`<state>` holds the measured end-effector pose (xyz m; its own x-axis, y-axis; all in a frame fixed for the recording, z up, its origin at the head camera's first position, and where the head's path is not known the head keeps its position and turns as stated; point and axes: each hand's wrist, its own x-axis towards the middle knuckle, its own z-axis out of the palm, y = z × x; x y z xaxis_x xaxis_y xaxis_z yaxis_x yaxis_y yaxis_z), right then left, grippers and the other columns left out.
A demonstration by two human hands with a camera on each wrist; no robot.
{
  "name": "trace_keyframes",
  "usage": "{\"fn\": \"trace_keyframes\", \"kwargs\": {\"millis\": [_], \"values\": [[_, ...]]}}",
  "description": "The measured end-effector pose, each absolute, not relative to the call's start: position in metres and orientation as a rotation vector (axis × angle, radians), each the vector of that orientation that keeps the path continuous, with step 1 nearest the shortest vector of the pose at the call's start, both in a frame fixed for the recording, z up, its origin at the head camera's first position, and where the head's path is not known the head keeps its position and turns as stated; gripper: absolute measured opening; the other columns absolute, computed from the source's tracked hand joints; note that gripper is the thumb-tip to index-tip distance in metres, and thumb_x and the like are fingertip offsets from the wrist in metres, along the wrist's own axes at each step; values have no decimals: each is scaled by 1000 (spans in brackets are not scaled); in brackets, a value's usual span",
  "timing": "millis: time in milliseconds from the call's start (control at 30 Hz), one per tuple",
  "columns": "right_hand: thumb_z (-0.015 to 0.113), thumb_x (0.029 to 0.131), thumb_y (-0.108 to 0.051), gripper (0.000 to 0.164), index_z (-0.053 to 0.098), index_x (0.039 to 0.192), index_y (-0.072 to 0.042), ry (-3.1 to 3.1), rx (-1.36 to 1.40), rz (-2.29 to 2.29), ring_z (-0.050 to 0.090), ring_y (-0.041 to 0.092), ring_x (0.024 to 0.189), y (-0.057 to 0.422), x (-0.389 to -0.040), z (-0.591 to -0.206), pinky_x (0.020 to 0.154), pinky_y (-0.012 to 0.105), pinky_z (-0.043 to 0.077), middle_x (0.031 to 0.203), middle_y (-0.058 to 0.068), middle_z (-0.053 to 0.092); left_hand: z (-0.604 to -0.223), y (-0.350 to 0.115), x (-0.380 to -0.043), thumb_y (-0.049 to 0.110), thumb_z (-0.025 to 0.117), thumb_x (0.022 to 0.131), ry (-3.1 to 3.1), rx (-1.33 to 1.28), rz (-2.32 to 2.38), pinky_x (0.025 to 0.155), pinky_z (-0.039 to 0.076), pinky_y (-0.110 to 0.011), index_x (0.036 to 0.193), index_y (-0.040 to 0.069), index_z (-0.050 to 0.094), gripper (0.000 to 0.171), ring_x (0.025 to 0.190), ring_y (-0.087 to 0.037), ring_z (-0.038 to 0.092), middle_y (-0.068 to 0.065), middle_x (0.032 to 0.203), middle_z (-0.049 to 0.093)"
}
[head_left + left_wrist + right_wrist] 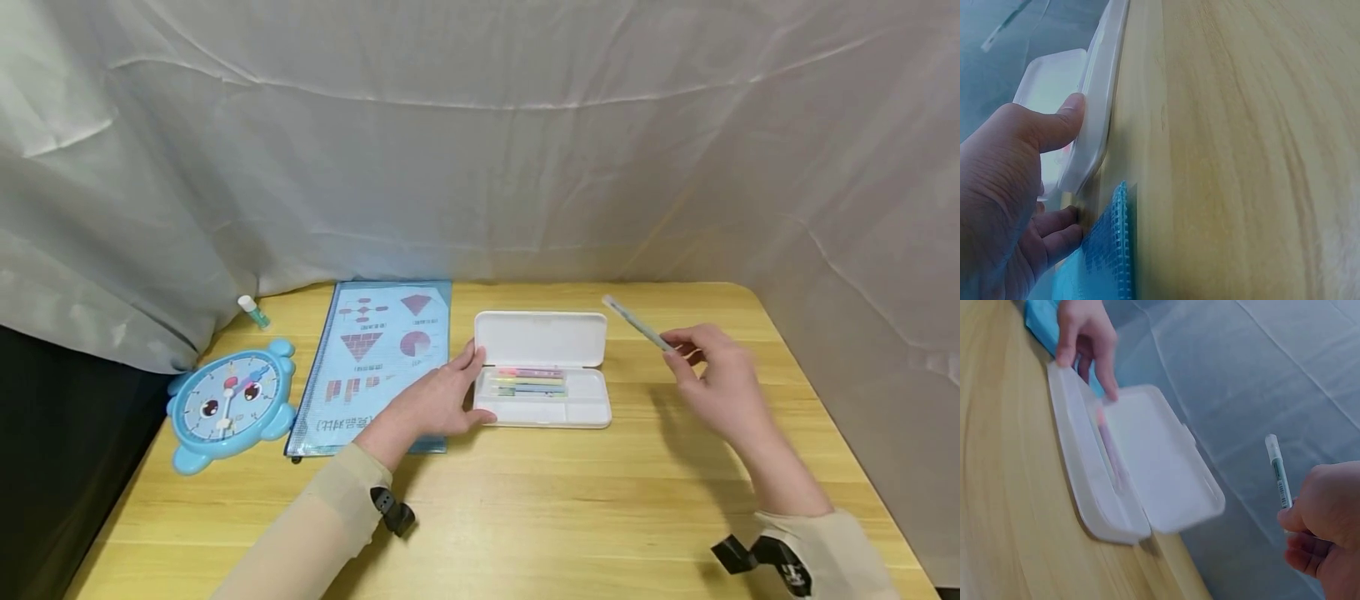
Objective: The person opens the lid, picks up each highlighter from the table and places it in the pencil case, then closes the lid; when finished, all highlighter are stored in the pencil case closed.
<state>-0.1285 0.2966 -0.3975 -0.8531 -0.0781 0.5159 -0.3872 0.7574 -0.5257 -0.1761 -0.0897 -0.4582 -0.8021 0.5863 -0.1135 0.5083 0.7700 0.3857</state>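
Observation:
A white pencil case (pixel 588 412) lies on the table with its lid (pixel 540 337) swung back. Several coloured pens (pixel 531 382) lie side by side in its rear compartment. My left hand (pixel 442 396) grips the case's left end, the thumb (pixel 1067 119) on its front wall and the fingers round behind. Off to the right, my right hand (pixel 712 379) pinches a slim pen (pixel 637 322) near one end, raised over the table. In the right wrist view this pen (pixel 1279 478) has a clear cap, a greenish barrel and a barcode label.
A blue zip document folder (pixel 367 408) with printed charts lies left of the case, under my left forearm's reach. Farther left are a blue animal-shaped toy clock (pixel 232 400) and a small glue stick (pixel 253 311). A grey curtain (pixel 480 183) hangs along the table's back edge.

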Motion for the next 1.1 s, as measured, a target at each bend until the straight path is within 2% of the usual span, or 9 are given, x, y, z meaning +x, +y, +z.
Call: {"fn": "trace_keyframes", "kwargs": {"millis": [67, 133, 233, 300, 367, 600, 833, 1100], "values": [[76, 91, 10, 23, 76, 112, -1, -2476, 406, 898, 62, 22, 81, 288, -128, -396, 88, 28, 51, 95, 9, 71, -458, -90, -176, 60, 72, 95, 2737, 860, 498, 114, 43, -42, 169, 2, 13, 110, 147, -37, 43, -19, 175, 6], [76, 91, 11, 23, 76, 111, -2, -2478, 457, 907, 63, 22, 82, 279, -128, -395, 96, 40, 45, 95, 7, 71, -458, -89, -176, 60, 73, 95, 2738, 862, 498, 114, 44, -42, 168, 2, 13, 111, 147, -37, 44, -19, 175, 6], [75, 91, 12, 24, 76, 110, -2, -2486, 536, 922, 65, 21, 83, 267, -128, -397, 99, 41, 46, 97, 5, 71, -458, -89, -177, 60, 73, 95, 2742, 869, 497, 114, 44, -41, 168, 2, 13, 110, 146, -37, 44, -19, 174, 6], [75, 90, 14, 24, 76, 109, -1, -2485, 599, 912, 65, 19, 85, 259, -129, -398, 75, 28, 49, 97, 3, 71, -458, -89, -177, 60, 73, 95, 2742, 872, 500, 114, 44, -41, 168, 1, 13, 110, 146, -37, 44, -20, 174, 6], [75, 90, 15, 24, 75, 109, -1, -2488, 653, 914, 66, 17, 85, 253, -130, -400, 65, 28, 53, 98, 3, 71, -458, -89, -177, 60, 72, 96, 2740, 872, 502, 114, 44, -42, 168, 1, 13, 110, 146, -37, 44, -20, 174, 6], [74, 90, 13, 24, 74, 109, -2, -2553, 766, 960, 64, 18, 88, 233, -130, -408, 67, 40, 56, 101, 4, 70, -458, -89, -177, 59, 73, 95, 2737, 874, 507, 113, 44, -42, 168, 1, 13, 110, 146, -38, 44, -19, 174, 5], [74, 89, 15, 26, 76, 107, -3, -2618, 831, 1006, 64, 19, 88, 218, -138, -423, 73, 41, 58, 102, 3, 71, -456, -88, -177, 61, 71, 96, 2736, 869, 484, 114, 44, -42, 168, 2, 12, 111, 147, -37, 43, -19, 174, 4], [72, 91, 11, 22, 76, 107, -4, -2732, 878, 994, 66, 21, 95, 201, -140, -438, 83, 44, 57, 103, 3, 71, -457, -89, -177, 60, 72, 96, 2732, 868, 499, 115, 42, -42, 168, 2, 13, 110, 149, -37, 41, -19, 174, 4]]}}
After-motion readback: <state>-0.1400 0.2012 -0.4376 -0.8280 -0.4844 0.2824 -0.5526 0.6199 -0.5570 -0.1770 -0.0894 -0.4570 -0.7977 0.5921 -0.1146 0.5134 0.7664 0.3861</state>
